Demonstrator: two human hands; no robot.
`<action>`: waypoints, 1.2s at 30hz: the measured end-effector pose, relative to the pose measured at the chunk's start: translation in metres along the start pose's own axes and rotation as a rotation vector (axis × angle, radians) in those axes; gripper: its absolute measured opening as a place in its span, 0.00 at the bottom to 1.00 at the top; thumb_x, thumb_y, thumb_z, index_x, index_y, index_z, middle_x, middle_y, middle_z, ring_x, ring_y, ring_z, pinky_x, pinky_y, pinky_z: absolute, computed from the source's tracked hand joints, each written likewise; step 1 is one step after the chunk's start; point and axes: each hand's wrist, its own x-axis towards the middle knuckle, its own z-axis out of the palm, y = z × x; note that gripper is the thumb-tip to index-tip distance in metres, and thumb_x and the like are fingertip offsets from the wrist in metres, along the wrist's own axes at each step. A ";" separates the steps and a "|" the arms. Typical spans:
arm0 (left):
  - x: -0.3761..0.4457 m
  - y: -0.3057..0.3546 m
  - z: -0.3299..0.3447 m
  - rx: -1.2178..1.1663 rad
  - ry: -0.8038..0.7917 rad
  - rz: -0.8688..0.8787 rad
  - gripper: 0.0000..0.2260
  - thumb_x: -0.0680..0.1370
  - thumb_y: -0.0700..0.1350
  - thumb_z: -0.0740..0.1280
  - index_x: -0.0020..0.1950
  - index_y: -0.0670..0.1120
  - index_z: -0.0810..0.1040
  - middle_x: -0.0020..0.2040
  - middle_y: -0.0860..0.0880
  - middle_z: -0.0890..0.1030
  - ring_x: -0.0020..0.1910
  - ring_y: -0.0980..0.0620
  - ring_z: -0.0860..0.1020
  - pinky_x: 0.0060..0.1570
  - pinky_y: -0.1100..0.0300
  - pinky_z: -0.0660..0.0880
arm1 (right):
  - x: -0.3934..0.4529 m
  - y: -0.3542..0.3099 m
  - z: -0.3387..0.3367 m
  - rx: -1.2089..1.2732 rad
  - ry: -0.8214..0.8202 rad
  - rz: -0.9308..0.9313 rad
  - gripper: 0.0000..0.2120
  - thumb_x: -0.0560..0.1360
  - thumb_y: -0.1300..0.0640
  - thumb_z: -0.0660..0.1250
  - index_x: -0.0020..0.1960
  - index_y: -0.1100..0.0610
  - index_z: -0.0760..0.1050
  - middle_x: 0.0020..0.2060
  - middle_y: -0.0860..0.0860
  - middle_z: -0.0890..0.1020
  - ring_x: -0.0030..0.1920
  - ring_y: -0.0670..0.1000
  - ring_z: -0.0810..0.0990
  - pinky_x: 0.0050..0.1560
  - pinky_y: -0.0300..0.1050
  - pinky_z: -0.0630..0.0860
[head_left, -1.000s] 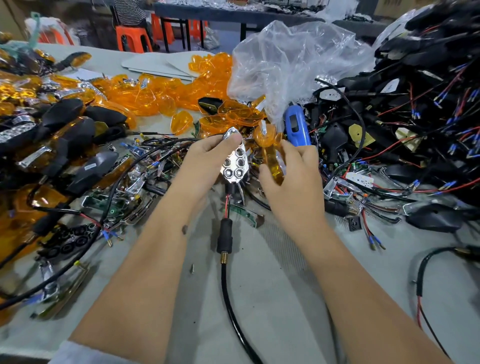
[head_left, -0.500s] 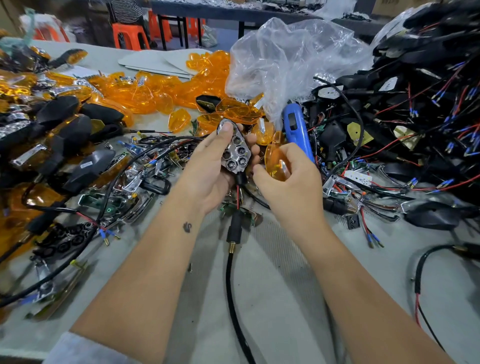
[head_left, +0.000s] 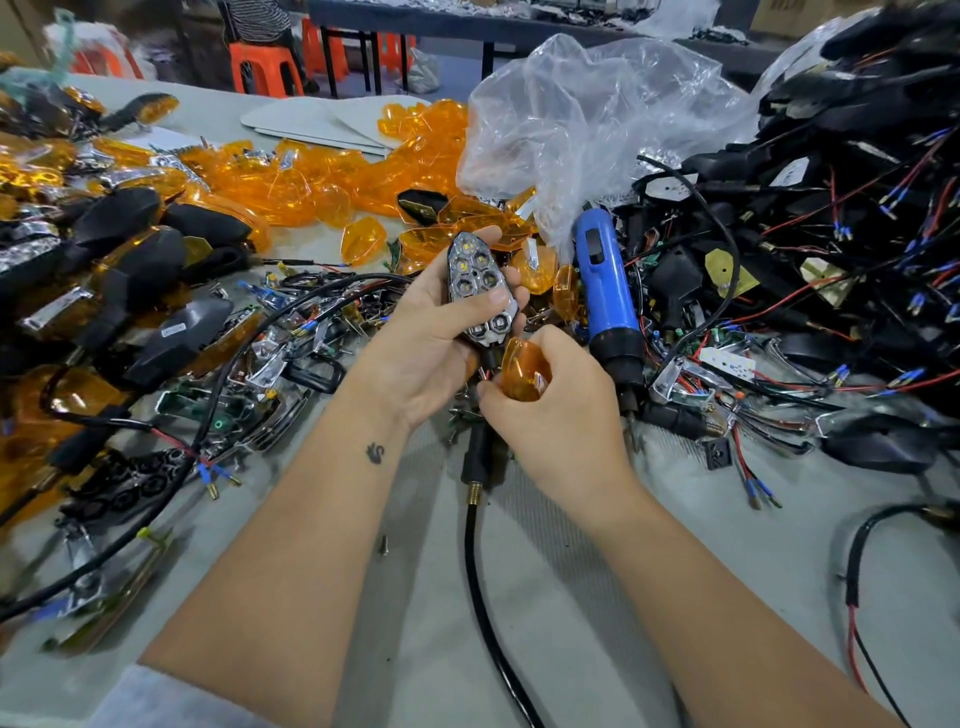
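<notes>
1. While my left hand (head_left: 431, 343) grips the lamp (head_left: 480, 291) above the table (head_left: 571, 597), thumb across its face, and my right hand (head_left: 561, 421) pinches the lens (head_left: 524, 371) just below the lamp's narrow end, the lens could go on skewed. At this tilt its edge would likely ride over the rim instead of seating.
2. My thumb lies where the lens must sit. Unless I shift it, I may trap it or loosen my hold on the lamp.
3. The thin wires (head_left: 485, 374) at the lamp's base run right beside the lens and could get nipped under its edge.
4. The lens looks slick, so a slip would drop it to the table.
5. The screwdriver (head_left: 605, 291) lies close beside my right hand, and a knock could roll it.
</notes>
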 end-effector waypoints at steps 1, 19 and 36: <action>0.000 0.000 0.000 0.001 -0.011 0.004 0.21 0.74 0.30 0.67 0.64 0.47 0.76 0.46 0.46 0.82 0.47 0.50 0.81 0.45 0.57 0.80 | 0.000 0.000 0.000 0.017 -0.001 0.002 0.18 0.70 0.60 0.73 0.36 0.54 0.63 0.28 0.45 0.67 0.29 0.44 0.66 0.31 0.34 0.66; 0.000 0.000 0.000 -0.095 -0.007 0.028 0.18 0.77 0.31 0.64 0.65 0.44 0.75 0.46 0.46 0.81 0.44 0.49 0.81 0.40 0.57 0.80 | 0.003 -0.002 -0.005 0.070 -0.085 0.013 0.16 0.71 0.65 0.71 0.37 0.54 0.64 0.29 0.44 0.68 0.31 0.44 0.67 0.35 0.42 0.70; -0.002 -0.003 0.006 -0.087 0.041 0.052 0.14 0.73 0.31 0.64 0.54 0.46 0.75 0.42 0.46 0.80 0.39 0.50 0.80 0.38 0.59 0.79 | -0.002 -0.002 -0.003 0.123 -0.174 -0.070 0.14 0.70 0.66 0.72 0.38 0.58 0.66 0.29 0.39 0.73 0.31 0.41 0.71 0.35 0.37 0.71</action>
